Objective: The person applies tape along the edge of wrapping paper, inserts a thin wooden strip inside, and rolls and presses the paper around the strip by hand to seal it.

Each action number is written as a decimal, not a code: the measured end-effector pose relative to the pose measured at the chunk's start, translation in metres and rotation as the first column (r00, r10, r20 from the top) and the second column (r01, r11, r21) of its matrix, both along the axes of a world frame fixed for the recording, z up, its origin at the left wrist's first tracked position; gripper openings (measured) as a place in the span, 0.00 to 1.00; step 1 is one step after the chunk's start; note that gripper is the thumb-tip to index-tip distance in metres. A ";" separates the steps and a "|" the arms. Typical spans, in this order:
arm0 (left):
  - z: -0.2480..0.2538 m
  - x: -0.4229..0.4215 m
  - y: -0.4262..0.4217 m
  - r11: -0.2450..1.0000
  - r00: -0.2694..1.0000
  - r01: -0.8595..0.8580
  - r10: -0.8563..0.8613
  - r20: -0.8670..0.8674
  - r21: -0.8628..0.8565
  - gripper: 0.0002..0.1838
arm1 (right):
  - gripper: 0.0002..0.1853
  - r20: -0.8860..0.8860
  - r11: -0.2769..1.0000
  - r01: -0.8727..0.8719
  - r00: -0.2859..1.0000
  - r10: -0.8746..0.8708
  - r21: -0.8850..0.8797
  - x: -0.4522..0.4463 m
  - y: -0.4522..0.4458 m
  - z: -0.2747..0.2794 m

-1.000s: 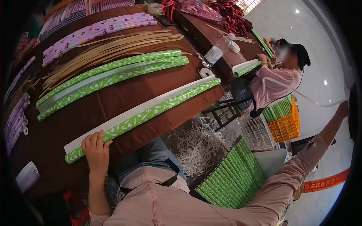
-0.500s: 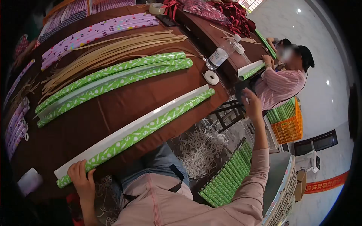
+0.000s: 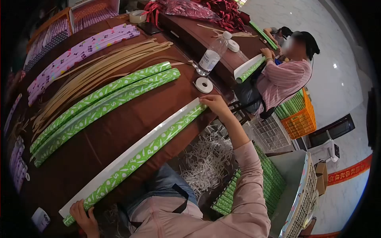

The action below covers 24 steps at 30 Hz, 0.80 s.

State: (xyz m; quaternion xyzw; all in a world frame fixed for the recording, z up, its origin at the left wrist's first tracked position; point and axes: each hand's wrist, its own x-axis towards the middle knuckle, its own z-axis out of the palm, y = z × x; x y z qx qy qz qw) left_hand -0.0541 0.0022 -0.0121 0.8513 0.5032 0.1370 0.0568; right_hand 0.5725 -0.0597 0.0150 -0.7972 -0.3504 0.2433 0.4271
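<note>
A green roll of wrapping paper (image 3: 149,146) with a white pattern lies slantwise along the table edge, its white underside showing as a strip along the far side. At the near left end, my left hand (image 3: 84,217) grips the roll, fingers on top and thumb on the near side. My right hand (image 3: 215,105) closes on the other end, its fingertips bent over the paper. Beyond it lie two more green rolls (image 3: 104,102) side by side. A white tape roll (image 3: 204,85) sits past my right hand.
Tan strips (image 3: 95,73) and purple patterned rolls (image 3: 81,59) lie farther back on the brown table (image 3: 115,121). A water bottle (image 3: 212,55) stands near its edge. A co-worker (image 3: 283,75) handles green paper opposite. Paper shreds (image 3: 208,160) and a crate of green rolls (image 3: 258,182) are below.
My right hand has come down from the air, leftward onto the roll's far end. My left hand stays at the near end. The whole view has shifted a little.
</note>
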 end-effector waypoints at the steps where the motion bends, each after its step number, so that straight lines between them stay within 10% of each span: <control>1: -0.033 -0.029 -0.004 0.999 1.000 0.020 -0.020 -0.011 0.037 0.19 | 0.13 0.031 1.000 -0.016 0.999 0.016 -0.022 -0.001 0.006 -0.005; 11: -0.008 -0.007 -0.004 0.986 0.990 0.086 -0.100 0.099 0.143 0.23 | 0.22 -0.076 0.933 0.166 0.986 -0.149 0.321 -0.020 0.016 -0.004; 13: -0.005 -0.002 -0.003 0.986 0.991 0.059 -0.076 0.107 0.156 0.23 | 0.22 0.470 0.934 -0.233 0.879 0.083 0.270 -0.052 0.019 0.007; 16: 0.001 0.001 -0.006 0.985 0.988 0.068 -0.088 0.125 0.157 0.23 | 0.23 0.593 0.797 -0.598 0.614 0.520 -0.080 -0.126 0.040 0.037; 24: -0.005 0.000 -0.010 0.975 0.993 0.050 -0.071 0.092 0.215 0.25 | 0.04 0.411 0.572 -0.754 0.432 0.803 -0.324 -0.178 0.076 0.039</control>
